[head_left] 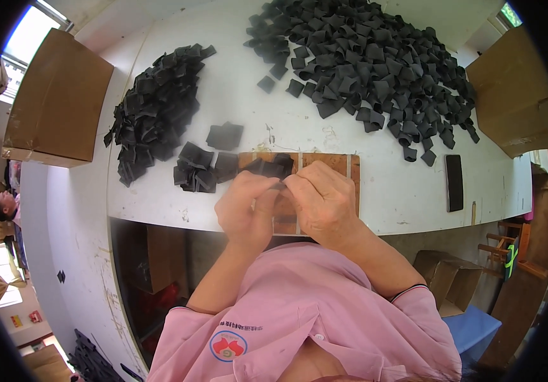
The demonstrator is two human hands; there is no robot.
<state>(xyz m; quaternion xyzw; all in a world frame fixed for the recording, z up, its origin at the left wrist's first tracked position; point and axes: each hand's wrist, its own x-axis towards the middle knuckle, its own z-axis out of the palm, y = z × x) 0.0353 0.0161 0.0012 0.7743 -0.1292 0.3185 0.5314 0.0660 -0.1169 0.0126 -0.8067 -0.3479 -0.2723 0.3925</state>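
A left hand (pixel 246 207) and right hand (pixel 325 200) pinch a small, black, fabric-like piece (pixel 278 186) above a brown rectangular board (pixel 328 160) at the white counter's front edge (pixel 408 219), apparently folding the piece; the next move likely needs steady pressure.

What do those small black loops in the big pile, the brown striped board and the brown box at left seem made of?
Small matte black fabric-like loops: probably cloth or elastic, from their soft, curved walls. Brown, pale-striped rectangular board: perhaps wood, its worn surface patchy brown. Tall brown box at left: likely cardboard, dull, with apparent tape along its lower edge.
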